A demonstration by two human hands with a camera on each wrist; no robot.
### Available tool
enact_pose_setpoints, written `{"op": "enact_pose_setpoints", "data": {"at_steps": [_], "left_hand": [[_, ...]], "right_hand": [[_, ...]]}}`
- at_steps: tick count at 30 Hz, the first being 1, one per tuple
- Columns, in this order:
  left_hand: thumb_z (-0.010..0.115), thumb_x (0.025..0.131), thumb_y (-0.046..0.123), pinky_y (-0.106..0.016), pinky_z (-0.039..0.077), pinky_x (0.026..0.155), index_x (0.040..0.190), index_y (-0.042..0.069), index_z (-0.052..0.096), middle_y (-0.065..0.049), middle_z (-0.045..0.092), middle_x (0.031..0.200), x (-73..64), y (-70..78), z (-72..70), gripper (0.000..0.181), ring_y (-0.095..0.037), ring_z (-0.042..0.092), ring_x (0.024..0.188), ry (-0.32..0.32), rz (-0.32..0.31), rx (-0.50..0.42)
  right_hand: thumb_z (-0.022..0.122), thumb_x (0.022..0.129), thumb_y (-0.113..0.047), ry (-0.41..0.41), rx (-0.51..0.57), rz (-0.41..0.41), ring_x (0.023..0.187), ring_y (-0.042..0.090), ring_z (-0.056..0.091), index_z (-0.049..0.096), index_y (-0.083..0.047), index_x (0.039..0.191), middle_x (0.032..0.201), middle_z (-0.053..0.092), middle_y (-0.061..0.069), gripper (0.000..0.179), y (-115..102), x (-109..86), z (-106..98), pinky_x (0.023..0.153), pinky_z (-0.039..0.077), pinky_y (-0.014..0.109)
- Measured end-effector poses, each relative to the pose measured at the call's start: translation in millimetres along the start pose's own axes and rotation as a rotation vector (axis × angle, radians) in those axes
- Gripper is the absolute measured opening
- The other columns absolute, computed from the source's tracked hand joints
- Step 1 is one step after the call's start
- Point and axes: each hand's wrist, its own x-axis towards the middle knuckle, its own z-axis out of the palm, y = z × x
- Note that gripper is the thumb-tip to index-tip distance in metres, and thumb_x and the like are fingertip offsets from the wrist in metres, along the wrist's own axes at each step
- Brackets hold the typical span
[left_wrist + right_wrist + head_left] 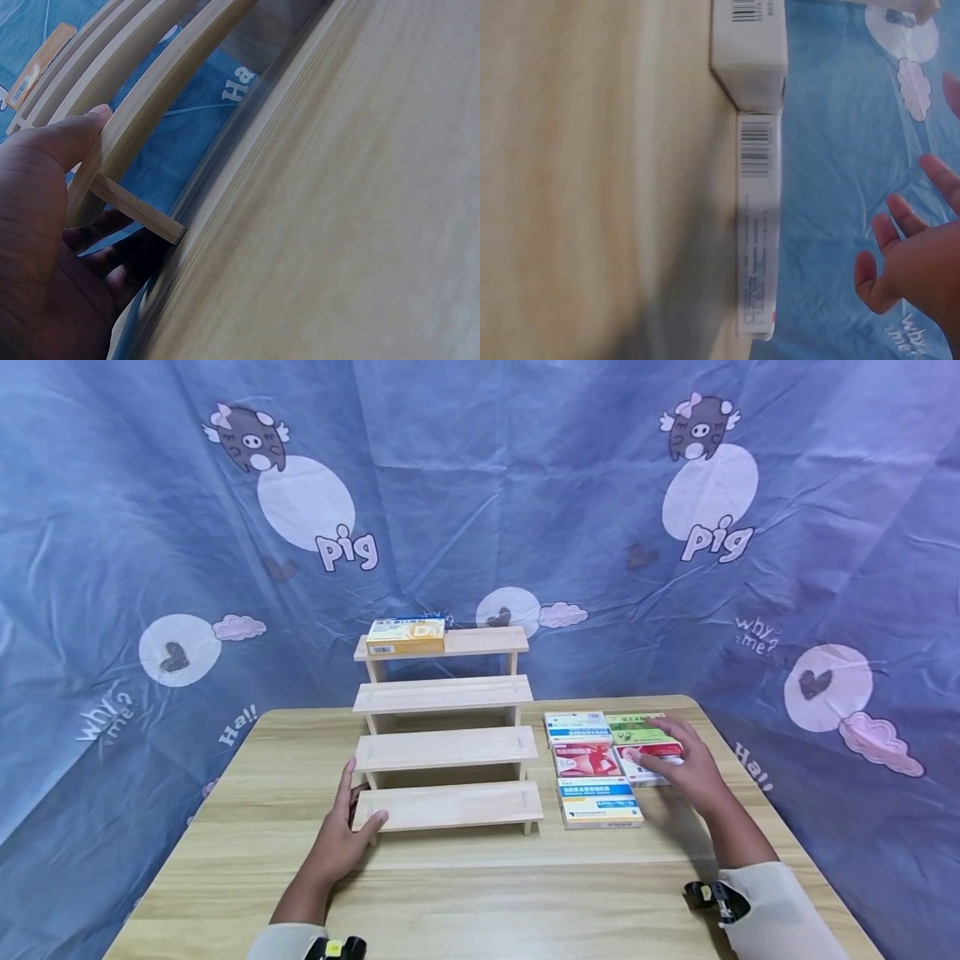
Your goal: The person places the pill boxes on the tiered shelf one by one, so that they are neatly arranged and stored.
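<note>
A pale wooden four-tier step shelf [450,806] stands on the table. My left hand [347,831] grips the left end of its lowest step, thumb on top; in the left wrist view the other fingers [124,262] reach below the board. My right hand [693,768] hovers over medicine boxes right of the shelf, fingers spread and holding nothing. Nearest it are a red-and-white box [648,774] and a green box [637,727]. Beside them lie a red box [587,761], a blue-and-white box [576,727] and a blue, white and yellow box [600,814].
A yellow-and-white medicine box [406,637] lies on the left of the top step. The wooden table [480,902] ends at a blue printed cloth [465,485] hanging behind and at both sides.
</note>
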Motion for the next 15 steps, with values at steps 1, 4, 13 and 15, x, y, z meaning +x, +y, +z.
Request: {"op": "enact_pose_setpoints", "data": {"at_steps": [1, 4, 13, 15], "left_hand": [[0.073, 0.107, 0.030, -0.052, 0.052, 0.115, 0.177, 0.034, -0.008, -0.028, 0.052, 0.164, 0.3, -0.1, 0.1, 0.107, -0.045, 0.060, 0.146, 0.000, 0.001, 0.001], [0.073, 0.107, 0.029, -0.050, 0.053, 0.113, 0.177, 0.034, -0.008, -0.029, 0.052, 0.164, 0.2, 0.4, 0.4, 0.107, -0.045, 0.061, 0.145, 0.002, 0.003, -0.001], [0.073, 0.107, 0.028, -0.051, 0.052, 0.115, 0.177, 0.032, -0.008, -0.029, 0.052, 0.164, -0.1, 0.8, 0.4, 0.107, -0.046, 0.059, 0.146, 0.003, 0.003, 0.005], [0.073, 0.107, 0.027, -0.049, 0.052, 0.114, 0.177, 0.031, -0.007, -0.028, 0.054, 0.163, 0.0, 0.6, 0.8, 0.107, -0.045, 0.060, 0.145, 0.009, 0.000, 0.003]], "right_hand": [[0.084, 0.093, -0.012, -0.006, -0.002, -0.003, 0.160, 0.064, 0.021, 0.052, 0.000, 0.159, 0.173, 0.028, 0.034, 0.074, 1.9, -1.1, -0.5, 0.120, 0.018, 0.088], [0.084, 0.093, -0.011, -0.013, -0.015, -0.016, 0.159, 0.064, 0.021, 0.052, 0.000, 0.159, 0.172, 0.029, 0.036, 0.074, 7.0, -3.8, -2.0, 0.118, 0.018, 0.089], [0.086, 0.094, -0.017, -0.007, -0.021, 0.019, 0.158, 0.065, 0.023, 0.048, -0.001, 0.163, 0.173, 0.029, 0.036, 0.080, 16.8, -7.8, -8.9, 0.118, 0.021, 0.087], [0.086, 0.094, -0.018, -0.008, -0.017, 0.027, 0.158, 0.065, 0.023, 0.047, -0.001, 0.163, 0.173, 0.029, 0.036, 0.081, 19.6, -7.6, -9.9, 0.119, 0.021, 0.086]]}}
